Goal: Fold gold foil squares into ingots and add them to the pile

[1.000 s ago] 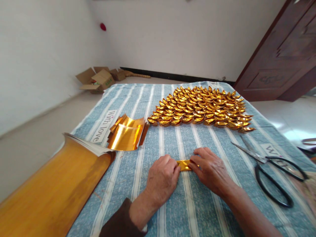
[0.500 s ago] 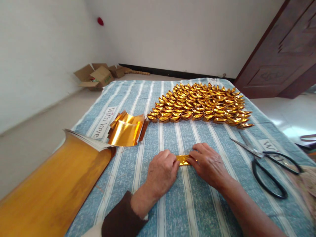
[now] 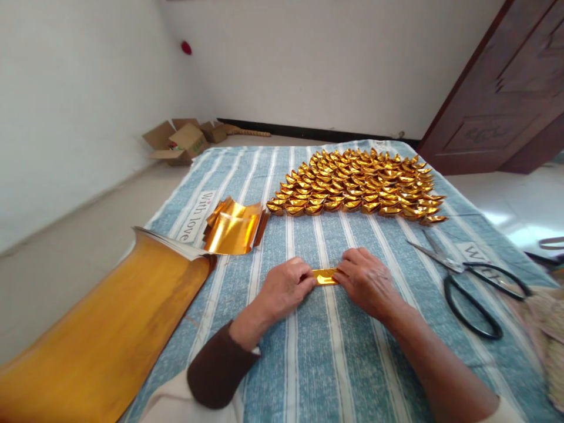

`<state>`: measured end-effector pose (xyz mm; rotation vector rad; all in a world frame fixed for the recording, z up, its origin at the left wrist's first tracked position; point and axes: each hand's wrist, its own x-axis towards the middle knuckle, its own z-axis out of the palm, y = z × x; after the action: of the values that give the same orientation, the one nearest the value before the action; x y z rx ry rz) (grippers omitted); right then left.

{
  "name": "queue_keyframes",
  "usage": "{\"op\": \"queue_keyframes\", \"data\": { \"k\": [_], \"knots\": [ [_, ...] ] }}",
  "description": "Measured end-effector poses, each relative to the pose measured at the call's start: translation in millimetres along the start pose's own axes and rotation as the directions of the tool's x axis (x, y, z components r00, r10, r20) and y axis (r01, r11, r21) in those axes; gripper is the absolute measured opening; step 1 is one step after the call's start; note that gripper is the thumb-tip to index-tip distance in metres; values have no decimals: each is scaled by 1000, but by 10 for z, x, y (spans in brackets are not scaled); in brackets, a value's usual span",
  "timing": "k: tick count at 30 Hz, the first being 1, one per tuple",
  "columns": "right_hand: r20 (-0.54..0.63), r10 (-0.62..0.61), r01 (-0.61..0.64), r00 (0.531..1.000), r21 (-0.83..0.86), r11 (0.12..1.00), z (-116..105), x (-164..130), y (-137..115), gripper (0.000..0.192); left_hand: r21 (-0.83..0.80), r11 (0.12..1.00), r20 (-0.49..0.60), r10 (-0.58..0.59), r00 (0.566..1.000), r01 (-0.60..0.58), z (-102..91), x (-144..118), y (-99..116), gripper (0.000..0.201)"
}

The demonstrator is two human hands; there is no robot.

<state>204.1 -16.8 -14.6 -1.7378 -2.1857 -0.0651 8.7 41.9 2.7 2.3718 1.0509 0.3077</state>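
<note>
A narrow folded strip of shiny gold foil paper lies level between my two hands, low over the striped cloth. My left hand grips its left end, thumb and fingers closed together. At the right end, my right hand pinches the strip with curled fingers. Both ends of the paper are hidden under the fingertips. Beyond the hands, many boat-shaped gold foil ingots stand in close rows. A small pile of gold foil sheets sits to their left.
A large stack of gold paper hangs over the table's left edge. Black-handled scissors lie open on the right of the blue striped tablecloth. Cardboard boxes stand on the floor behind, and a brown door is at the right.
The view has shifted slightly. Both hands still hold the folded strip by its ends, and its visible face now catches the light differently. The ingots, sheets and scissors stay in place.
</note>
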Motion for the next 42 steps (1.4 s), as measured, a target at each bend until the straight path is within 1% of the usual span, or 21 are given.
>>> {"op": "queue_keyframes", "data": {
  "k": [6, 8, 10, 13, 16, 19, 20, 21, 22, 25, 27, 28, 31, 35, 42],
  "knots": [
    [-5, -14, 14, 1000, 10, 1000, 5, 4, 17, 21, -213, 977, 42, -6, 999, 15, -109, 17, -63, 18],
    [3, -13, 13, 1000, 9, 1000, 5, 7, 17, 20, -248, 969, 57, -6, 998, 20, -130, 22, -75, 21],
    [6, -10, 10, 1000, 5, 1000, 2, 10, 15, 20, -244, 970, 60, 1, 998, 14, -141, 29, -82, 21],
    [10, -2, 2, 1000, 2, 1000, 0, 14, 9, 20, -197, 980, 51, 18, 999, -8, -137, 35, -76, 20],
    [12, 0, 0, 1000, 3, 1000, 5, 14, 7, 21, -101, 994, 16, 48, 999, -46, -101, 23, -42, 17],
    [-3, -8, 8, 1000, 1, 1000, 14, 12, 7, 21, 82, 994, -50, 81, 995, -76, -23, -22, 37, 15],
    [-8, -8, 8, 1000, -1, 1000, 17, 12, 6, 21, 153, 985, -88, 92, 992, -78, 12, -43, 74, 17],
    [-12, -6, 6, 1000, -3, 1000, 19, 12, 4, 20, 224, 971, -133, 116, 984, -84, 51, -66, 114, 19],
    [-15, -3, 3, 1000, -5, 1000, 20, 12, 3, 20, 274, 954, -152, 169, 974, -123, 92, -90, 156, 22],
    [-20, 2, -3, 1000, -10, 1000, 25, 13, 0, 21, 307, 915, -191, 330, 924, -263, 219, -157, 264, 23],
    [-24, -1, 1, 1000, -11, 1000, 29, 13, 1, 21, 342, 892, -199, 375, 905, -294, 293, -194, 300, 27],
    [-26, -3, 3, 1000, -9, 1000, 31, 13, 2, 21, 363, 886, -199, 376, 905, -289, 323, -209, 306, 29],
    [-20, -3, 3, 1000, -2, 1000, 29, 16, 1, 22, 387, 881, -151, 351, 924, -271, 376, -236, 292, 39],
    [-6, 4, -4, 1000, -4, 1000, 13, 21, -8, 25, 379, 889, -113, 321, 940, -258, 386, -246, 271, 50],
    [-26, -1, 0, 1000, -24, 1000, 26, 7, -24, 22, 368, 895, -123, 316, 941, -253, 365, -272, 278, 47]
  ]
}}
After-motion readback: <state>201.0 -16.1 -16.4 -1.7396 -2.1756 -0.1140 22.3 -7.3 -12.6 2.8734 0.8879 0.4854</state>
